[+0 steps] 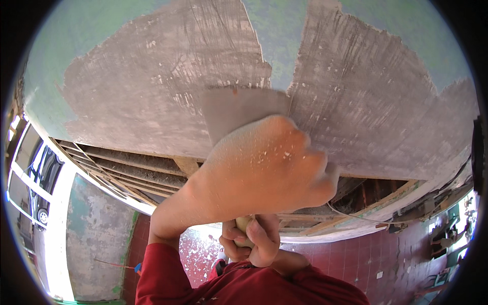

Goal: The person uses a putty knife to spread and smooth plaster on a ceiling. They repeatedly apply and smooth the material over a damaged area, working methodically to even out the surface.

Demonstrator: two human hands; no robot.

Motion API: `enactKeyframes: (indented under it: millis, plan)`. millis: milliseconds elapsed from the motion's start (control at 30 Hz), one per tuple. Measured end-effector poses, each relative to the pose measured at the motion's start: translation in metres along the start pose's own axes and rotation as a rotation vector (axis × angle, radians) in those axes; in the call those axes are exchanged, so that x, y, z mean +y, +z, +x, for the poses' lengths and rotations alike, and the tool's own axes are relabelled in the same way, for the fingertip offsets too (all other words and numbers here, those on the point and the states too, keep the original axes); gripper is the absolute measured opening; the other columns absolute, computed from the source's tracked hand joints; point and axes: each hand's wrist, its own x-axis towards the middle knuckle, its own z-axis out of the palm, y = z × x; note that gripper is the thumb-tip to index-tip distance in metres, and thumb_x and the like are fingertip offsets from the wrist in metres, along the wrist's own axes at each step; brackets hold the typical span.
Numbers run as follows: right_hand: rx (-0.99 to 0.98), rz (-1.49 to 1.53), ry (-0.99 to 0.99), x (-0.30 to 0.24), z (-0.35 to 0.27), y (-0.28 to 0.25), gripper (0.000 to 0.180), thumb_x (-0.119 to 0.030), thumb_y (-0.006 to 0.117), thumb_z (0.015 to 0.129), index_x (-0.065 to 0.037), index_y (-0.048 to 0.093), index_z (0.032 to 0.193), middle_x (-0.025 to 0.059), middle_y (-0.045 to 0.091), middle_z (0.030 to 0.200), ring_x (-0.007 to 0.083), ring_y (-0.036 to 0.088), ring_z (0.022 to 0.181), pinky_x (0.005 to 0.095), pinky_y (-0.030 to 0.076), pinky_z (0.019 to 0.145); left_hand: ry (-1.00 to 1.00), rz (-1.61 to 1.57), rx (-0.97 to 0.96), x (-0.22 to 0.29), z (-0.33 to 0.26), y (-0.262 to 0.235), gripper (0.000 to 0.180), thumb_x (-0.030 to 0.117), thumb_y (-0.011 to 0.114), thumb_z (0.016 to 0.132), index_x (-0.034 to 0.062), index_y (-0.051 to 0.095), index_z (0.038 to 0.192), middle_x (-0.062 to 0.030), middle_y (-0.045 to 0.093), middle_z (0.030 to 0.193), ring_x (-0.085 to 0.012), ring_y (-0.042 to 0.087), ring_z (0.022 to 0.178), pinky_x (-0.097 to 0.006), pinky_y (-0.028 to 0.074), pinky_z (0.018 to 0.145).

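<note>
My left hand (259,162) is raised and closed around a wide flat metal scraper blade (239,109). The blade lies flat against a pale green surface (66,46) covered with large patches of grey filler (162,81). White specks dot the back of that hand. Lower down, my right hand (254,241) grips a light wooden handle (243,222). Whether that handle belongs to the same blade is hidden behind the left hand. Both arms wear red sleeves (162,274).
Bare wooden slats and beams (132,173) run below the filled surface. A red tiled floor (351,259) with white splatter lies beneath. At far left are a stained wall (96,239) and a bright window opening (30,178). Clutter sits at far right (452,229).
</note>
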Motion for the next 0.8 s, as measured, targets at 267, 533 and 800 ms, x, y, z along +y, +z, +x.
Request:
enactKeyframes:
  millis: [267, 533, 800]
  plan:
    - [0.006, 0.013, 0.017, 0.003, -0.004, 0.000, 0.036, -0.025, 0.036, 0.101, 0.000, 0.036, 0.125, 0.0066, 0.038, 0.069, 0.0060, 0.030, 0.038, 0.0208, 0.022, 0.031, -0.037, 0.014, 0.074, 0.005, -0.004, 0.006, 0.012, 0.022, 0.067, 0.063, 0.0132, 0.063, 0.070, 0.0040, 0.054, 0.057, -0.0139, 0.061, 0.055, -0.027, 0.039, 0.046]
    - [-0.005, 0.046, 0.020, 0.001, 0.002, -0.001, 0.036, -0.030, 0.039, 0.102, 0.003, 0.044, 0.114, 0.0049, 0.041, 0.071, 0.0062, 0.037, 0.040, 0.0201, 0.026, 0.033, 0.000, 0.052, 0.091, -0.002, 0.000, 0.006, 0.018, 0.028, 0.071, 0.068, 0.0147, 0.059, 0.066, 0.0027, 0.040, 0.047, -0.0148, 0.049, 0.044, -0.028, 0.035, 0.040]
    - [-0.053, 0.078, -0.013, -0.002, 0.007, 0.000, 0.039, -0.029, 0.037, 0.103, 0.000, 0.039, 0.129, 0.0069, 0.042, 0.075, 0.0063, 0.036, 0.040, 0.0205, 0.026, 0.032, 0.031, 0.074, 0.211, -0.010, 0.002, 0.006, 0.016, 0.030, 0.070, 0.071, 0.0175, 0.060, 0.068, 0.0036, 0.042, 0.048, -0.0149, 0.052, 0.048, -0.029, 0.037, 0.047]
